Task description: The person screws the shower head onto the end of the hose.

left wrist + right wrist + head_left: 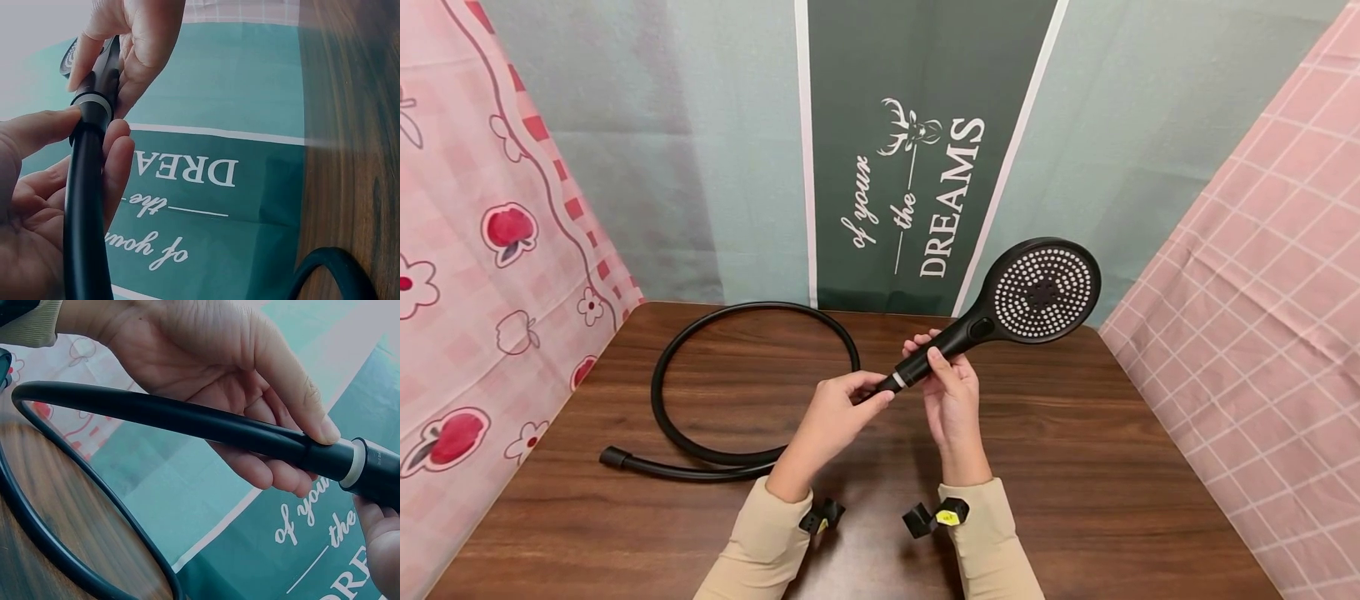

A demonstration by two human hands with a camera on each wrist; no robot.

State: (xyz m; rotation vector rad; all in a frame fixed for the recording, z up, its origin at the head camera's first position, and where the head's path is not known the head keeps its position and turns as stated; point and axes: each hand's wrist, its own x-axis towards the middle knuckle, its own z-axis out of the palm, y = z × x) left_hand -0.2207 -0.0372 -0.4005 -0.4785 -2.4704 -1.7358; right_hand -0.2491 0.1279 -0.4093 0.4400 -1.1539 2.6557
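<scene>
A black handheld shower head (1043, 292) with a round face of pale nozzles is held tilted above the table, face toward the head camera. My right hand (952, 400) grips its handle, thumb on the near side. At the handle's lower end, my left hand (835, 417) pinches the end fitting of a black shower hose (658, 392). The left wrist view shows the thumb on that fitting, with the hose (87, 219) running down past the palm. Between fitting and handle a pale ring (356, 464) shows in the right wrist view; the joint's inside is hidden.
The hose loops over the left of the brown wooden table (1075, 475); its other end fitting (614, 457) lies at the left. Behind hangs a green cloth (880, 275) with lettering. Pink patterned cloths hang at both sides. Both wrists wear small black devices.
</scene>
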